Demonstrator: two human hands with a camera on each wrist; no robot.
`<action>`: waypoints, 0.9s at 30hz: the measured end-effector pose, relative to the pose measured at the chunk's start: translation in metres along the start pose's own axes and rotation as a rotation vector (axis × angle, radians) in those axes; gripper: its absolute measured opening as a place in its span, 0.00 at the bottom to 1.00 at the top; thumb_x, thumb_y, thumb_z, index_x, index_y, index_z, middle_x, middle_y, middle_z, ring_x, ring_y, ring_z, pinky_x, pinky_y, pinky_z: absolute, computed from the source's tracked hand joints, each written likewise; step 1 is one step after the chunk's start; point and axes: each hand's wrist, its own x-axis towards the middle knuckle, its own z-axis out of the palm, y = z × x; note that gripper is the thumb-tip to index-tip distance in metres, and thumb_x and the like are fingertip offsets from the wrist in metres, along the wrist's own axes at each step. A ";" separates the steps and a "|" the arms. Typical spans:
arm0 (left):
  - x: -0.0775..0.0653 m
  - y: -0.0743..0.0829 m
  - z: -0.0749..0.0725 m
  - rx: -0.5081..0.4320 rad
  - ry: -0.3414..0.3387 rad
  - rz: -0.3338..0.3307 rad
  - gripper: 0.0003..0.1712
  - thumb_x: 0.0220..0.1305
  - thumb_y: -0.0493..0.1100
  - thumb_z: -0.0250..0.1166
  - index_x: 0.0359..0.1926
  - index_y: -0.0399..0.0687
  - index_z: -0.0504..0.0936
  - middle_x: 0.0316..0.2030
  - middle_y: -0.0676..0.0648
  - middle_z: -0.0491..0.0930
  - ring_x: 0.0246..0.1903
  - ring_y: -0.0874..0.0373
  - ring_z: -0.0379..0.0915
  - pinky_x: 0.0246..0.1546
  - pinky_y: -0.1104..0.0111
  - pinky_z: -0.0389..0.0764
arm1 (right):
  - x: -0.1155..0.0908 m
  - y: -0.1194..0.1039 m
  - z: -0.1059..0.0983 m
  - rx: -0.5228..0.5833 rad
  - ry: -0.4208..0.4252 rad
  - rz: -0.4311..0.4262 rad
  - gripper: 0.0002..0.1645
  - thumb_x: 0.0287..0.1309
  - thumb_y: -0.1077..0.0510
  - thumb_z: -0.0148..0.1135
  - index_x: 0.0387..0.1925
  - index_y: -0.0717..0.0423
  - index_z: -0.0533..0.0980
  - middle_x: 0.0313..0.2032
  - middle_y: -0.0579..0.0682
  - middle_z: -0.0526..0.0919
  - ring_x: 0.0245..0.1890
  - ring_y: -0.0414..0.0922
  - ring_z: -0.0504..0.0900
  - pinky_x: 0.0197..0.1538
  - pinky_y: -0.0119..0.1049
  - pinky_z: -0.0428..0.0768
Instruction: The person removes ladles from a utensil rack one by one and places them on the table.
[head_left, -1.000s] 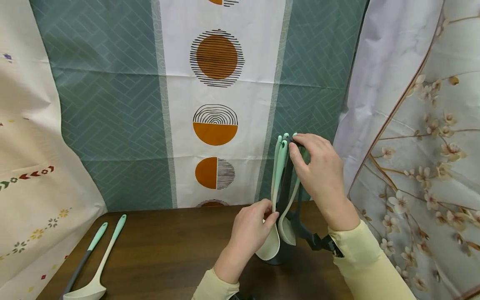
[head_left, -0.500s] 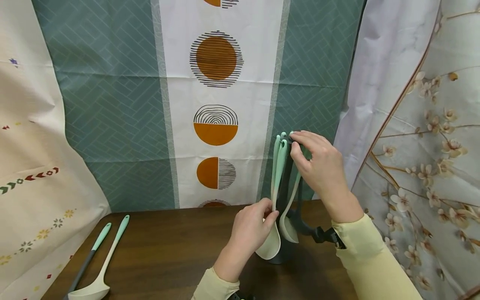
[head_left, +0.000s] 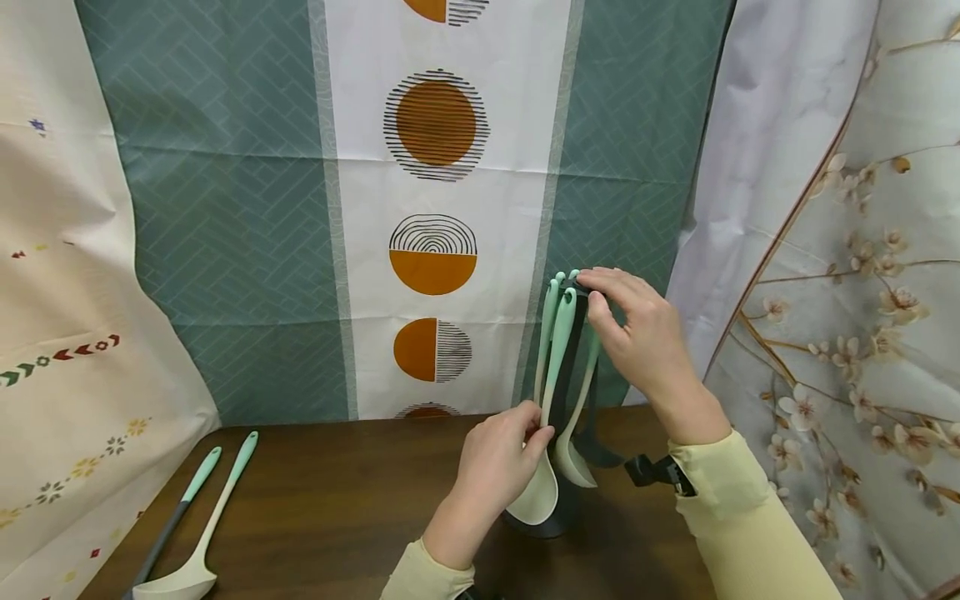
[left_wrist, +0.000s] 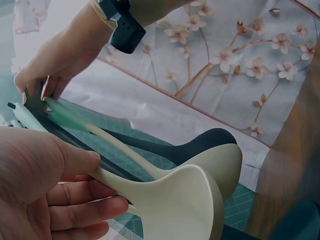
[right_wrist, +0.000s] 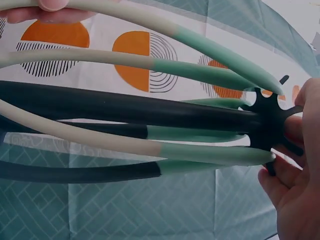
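A dark utensil stand (head_left: 553,528) stands on the table, several mint-handled utensils hanging from its notched top (right_wrist: 267,117). My left hand (head_left: 495,462) pinches the cream neck of a hanging spoon (head_left: 537,496) between thumb and fingers, just above its bowl. Up at the stand's top, my right hand (head_left: 641,333) grips the notched arms, thumb on one side and fingers on the other. Right of the held spoon hangs a cream ladle (head_left: 573,462). Behind that ladle, a dark-headed utensil (left_wrist: 200,145) shows in the left wrist view.
On the table (head_left: 322,517) at the left lie a cream ladle (head_left: 191,567) and a dark utensil (head_left: 168,525) with a mint handle end, its head out of frame. A patterned green and white curtain (head_left: 240,250) hangs behind, a floral one (head_left: 847,333) at the right.
The stand's base has shifted slightly toward me, and the handle tops have moved a little left. The dark-headed utensil's position beside the cream ladle has changed. Both hands keep their holds.
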 end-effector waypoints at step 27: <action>-0.002 0.004 -0.007 0.022 0.008 -0.020 0.10 0.73 0.45 0.77 0.35 0.55 0.84 0.23 0.61 0.75 0.23 0.65 0.69 0.25 0.68 0.71 | -0.003 -0.011 0.003 -0.036 0.036 0.074 0.22 0.82 0.55 0.53 0.62 0.52 0.88 0.62 0.49 0.89 0.69 0.52 0.81 0.64 0.59 0.81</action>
